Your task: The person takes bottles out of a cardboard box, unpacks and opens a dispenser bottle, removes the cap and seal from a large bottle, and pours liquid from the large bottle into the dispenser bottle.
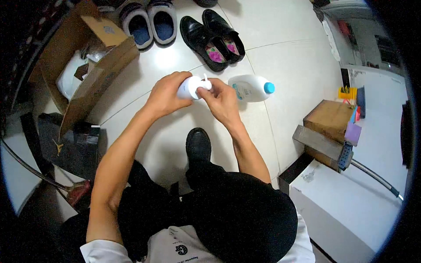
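Left hand (164,94) fingers grip small white plastic pump bottle (189,87); right hand (221,101) fingers pinch its nozzle, held above tiled floor (285,52). Risk: pump squirts or bottle slips onto black shoe (198,144) below fingers.

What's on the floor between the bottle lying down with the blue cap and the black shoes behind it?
Nothing: in the head view only bare white tile separates the lying bottle from the black shoes.
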